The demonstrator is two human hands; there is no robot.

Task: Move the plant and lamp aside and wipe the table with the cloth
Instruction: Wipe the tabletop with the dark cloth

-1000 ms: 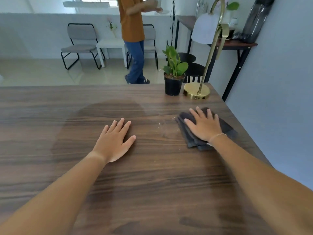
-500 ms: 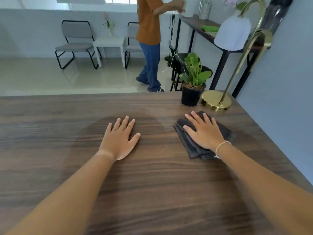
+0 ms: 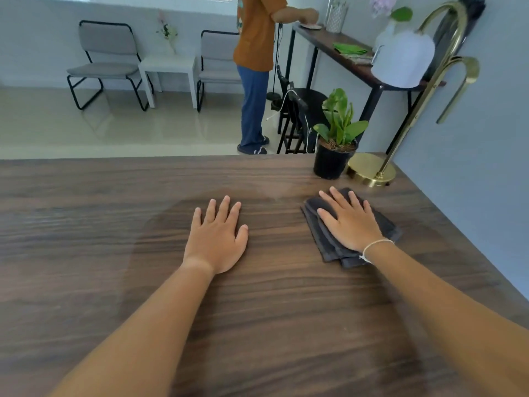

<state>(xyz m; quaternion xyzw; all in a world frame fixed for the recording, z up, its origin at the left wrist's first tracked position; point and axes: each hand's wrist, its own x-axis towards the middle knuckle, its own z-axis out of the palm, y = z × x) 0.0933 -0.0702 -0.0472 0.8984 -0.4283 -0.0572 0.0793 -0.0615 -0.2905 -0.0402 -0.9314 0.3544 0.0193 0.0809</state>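
A folded dark grey cloth [image 3: 323, 239] lies on the wooden table [image 3: 143, 196] at the right. My right hand [image 3: 350, 222] rests flat on top of it, fingers spread. My left hand [image 3: 217, 236] lies flat on the bare wood near the middle, holding nothing. A green plant in a black pot [image 3: 332, 156] stands at the far right corner. Right beside it is the brass lamp [image 3: 372, 170] with a round base, curved stem and white shade.
A grey wall runs close along the table's right edge. Beyond the far edge a person in an orange shirt [image 3: 257, 32] stands at a side table [image 3: 343, 58]. Two grey chairs [image 3: 106, 61] and a small white table are farther back.
My view has tilted up and shifted, so the plant and lamp sit farther right. Both hands stay flat, the right one on the cloth. The person has stepped to the side table.
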